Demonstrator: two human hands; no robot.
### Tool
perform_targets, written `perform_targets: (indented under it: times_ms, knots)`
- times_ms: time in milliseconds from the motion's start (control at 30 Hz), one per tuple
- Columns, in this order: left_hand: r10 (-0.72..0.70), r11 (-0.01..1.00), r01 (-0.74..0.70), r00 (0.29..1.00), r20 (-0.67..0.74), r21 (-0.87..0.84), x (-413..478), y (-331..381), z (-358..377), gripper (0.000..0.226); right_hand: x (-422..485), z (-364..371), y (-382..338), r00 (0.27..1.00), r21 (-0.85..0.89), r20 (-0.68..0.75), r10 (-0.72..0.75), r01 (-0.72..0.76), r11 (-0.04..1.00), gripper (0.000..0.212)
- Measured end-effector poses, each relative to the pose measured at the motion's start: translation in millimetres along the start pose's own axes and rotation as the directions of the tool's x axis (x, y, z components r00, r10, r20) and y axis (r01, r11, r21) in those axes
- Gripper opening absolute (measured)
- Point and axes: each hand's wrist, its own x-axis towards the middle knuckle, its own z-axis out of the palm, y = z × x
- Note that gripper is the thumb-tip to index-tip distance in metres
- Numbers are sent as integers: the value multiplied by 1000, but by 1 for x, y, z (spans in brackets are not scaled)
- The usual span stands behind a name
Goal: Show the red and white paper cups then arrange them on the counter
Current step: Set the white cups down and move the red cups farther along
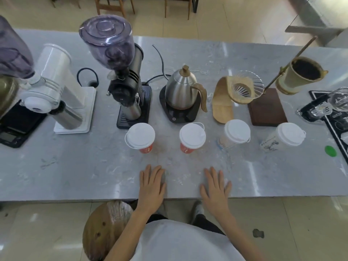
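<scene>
Two red paper cups with white lids stand upright in a row on the grey marble counter [75,166]: one red cup [140,137] at centre left, the other red cup [191,137] beside it. To their right stand two white paper cups with white lids, one white cup [234,133] and the farther white cup [284,136]. My left hand [151,187] lies flat, palm down, on the counter's near edge below the red cups. My right hand [215,189] lies flat beside it. Neither hand touches a cup.
Behind the cups stand a white grinder [62,95], a black grinder [126,80], a steel gooseneck kettle [181,91] on its base, a glass dripper on a wooden stand [243,89] and a pour-over stand [267,108]. A green lid [330,151] and a glassware tray [331,113] lie right. A wooden stool [105,228] is below.
</scene>
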Motion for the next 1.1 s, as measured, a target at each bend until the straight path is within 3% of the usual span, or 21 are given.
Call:
perform_targets:
  times_ms: [200, 367, 467, 567, 633, 733, 833, 900, 967, 1100]
  knots:
    - [-54, 996, 56, 998, -26, 67, 0, 9, 0, 41, 5, -12, 12, 998, -7, -54, -43, 42, 999, 50]
    - [-113, 985, 120, 992, -65, 121, -2, 25, 8, 38, 7, -28, 65, 975, 104, -181, 129, -112, 988, 44]
    - [-161, 979, 170, 983, -88, 112, 0, 26, 13, 37, 4, -35, 83, 979, 123, -167, 118, -98, 988, 44]
    - [-332, 943, 325, 937, -107, -77, 11, 22, 8, 28, 15, -47, 84, 978, 174, -168, 122, -92, 980, 35]
    - [-525, 822, 449, 836, -159, -350, 20, 22, -3, 26, 26, -55, 77, 978, 314, -184, 96, -34, 949, 27]
    - [-666, 676, 446, 711, -225, -587, 35, 12, -22, 57, 43, -62, 41, 996, 535, -91, -20, 65, 842, 41]
    - [-617, 638, 328, 759, -207, -697, 52, -1, -43, 99, 65, -58, -5, 987, 664, 28, -161, 102, 741, 75]
    - [-537, 636, 235, 819, -204, -735, 61, -8, -56, 110, 80, -58, -34, 976, 751, 60, -210, 94, 653, 93]
    - [-494, 609, 194, 851, -177, -769, 70, -11, -68, 110, 95, -58, -56, 977, 809, 57, -203, 74, 583, 97]
    - [-438, 613, 140, 880, -186, -777, 78, -6, -89, 92, 106, -62, -80, 987, 853, -13, -163, 96, 513, 80]
